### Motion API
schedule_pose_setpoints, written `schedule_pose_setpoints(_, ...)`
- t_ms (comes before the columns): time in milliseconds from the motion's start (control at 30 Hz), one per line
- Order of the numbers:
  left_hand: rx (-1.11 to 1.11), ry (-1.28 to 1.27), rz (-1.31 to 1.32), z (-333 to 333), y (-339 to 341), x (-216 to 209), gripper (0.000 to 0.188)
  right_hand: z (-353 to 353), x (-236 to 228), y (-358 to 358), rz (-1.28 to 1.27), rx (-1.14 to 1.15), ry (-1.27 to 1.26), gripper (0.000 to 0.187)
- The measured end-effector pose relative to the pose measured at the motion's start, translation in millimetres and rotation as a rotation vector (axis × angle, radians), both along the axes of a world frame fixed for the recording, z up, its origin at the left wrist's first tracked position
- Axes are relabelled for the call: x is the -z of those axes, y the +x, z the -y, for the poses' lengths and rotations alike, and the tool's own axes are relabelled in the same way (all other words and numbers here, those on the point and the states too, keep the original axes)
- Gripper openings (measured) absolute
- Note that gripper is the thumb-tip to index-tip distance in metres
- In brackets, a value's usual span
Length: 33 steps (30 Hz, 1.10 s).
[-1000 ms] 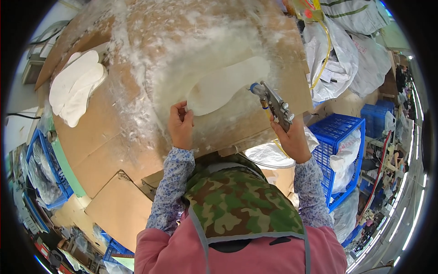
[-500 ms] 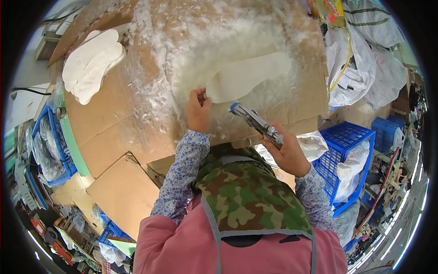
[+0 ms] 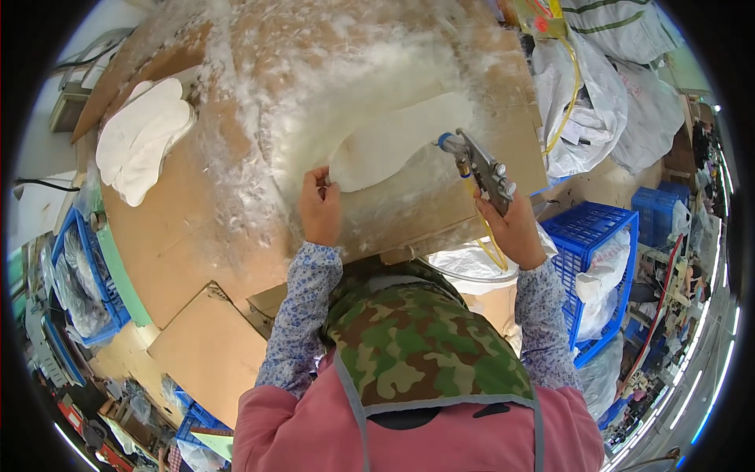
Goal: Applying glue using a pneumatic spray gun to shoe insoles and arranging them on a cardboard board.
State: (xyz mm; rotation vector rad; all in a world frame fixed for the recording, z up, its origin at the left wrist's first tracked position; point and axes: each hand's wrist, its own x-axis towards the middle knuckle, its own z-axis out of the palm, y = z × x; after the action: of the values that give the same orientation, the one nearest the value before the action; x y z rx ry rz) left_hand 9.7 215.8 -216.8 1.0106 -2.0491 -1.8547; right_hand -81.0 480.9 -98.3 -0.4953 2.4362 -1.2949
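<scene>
A white, insole-shaped sheet (image 3: 393, 141) lies on a fluff-covered patch of cardboard. My left hand (image 3: 321, 208) is closed at its rounded left end, with the edge pinched between thumb and fingers. In my right hand (image 3: 513, 224) is a metal spray gun (image 3: 486, 169) with a blue ring at its nozzle. The nozzle points left over the right part of the insole and looks clear of it. A yellow hose (image 3: 494, 244) hangs below the gun. Several more white insoles (image 3: 145, 138) are piled at the upper left of the cardboard.
The cardboard worktop (image 3: 173, 244) carries whitish, stringy residue. A blue crate (image 3: 590, 259) with white bags stands at the right, and another blue crate (image 3: 94, 275) at the left. White plastic bags (image 3: 582, 94) and a second stretch of yellow hose (image 3: 572, 102) are at the upper right.
My right hand has raised the spray gun away from me and slightly right, over the insole's right part. The whole view has shifted a little; my left hand still pinches the insole's left end.
</scene>
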Motion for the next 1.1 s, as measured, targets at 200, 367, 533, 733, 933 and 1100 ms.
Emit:
schedule_pose_setpoints(200, -0.003, 0.025, -0.022, -1, -1, -5, 0.023, -22, 10, -29, -0.141, 0.023, 0.139, 0.025)
schedule_pose_setpoints(367, 0.005, -0.030, -0.062, -5, -3, -9, 0.022, -33, 22, -43, -0.097, 0.133, 0.047, 0.026)
schedule_pose_setpoints(533, -0.073, 0.078, -0.133, -9, -15, -41, 0.023, -48, 25, -50, -0.116, 0.123, 0.066, 0.025)
schedule_pose_setpoints(733, -0.125, 0.367, -0.521, -12, -19, -123, 0.023, -61, 2, -40, 0.137, 0.249, -0.110, 0.020)
schedule_pose_setpoints(933, -0.430, 0.344, -0.670, 54, 60, -167, 0.026, -47, -11, -31, 0.172, 0.090, -0.160, 0.035)
schedule_pose_setpoints(1100, -0.743, 0.209, -0.679, 132, 183, -142, 0.024, 4, -18, 5, 0.247, -0.134, -0.127, 0.036)
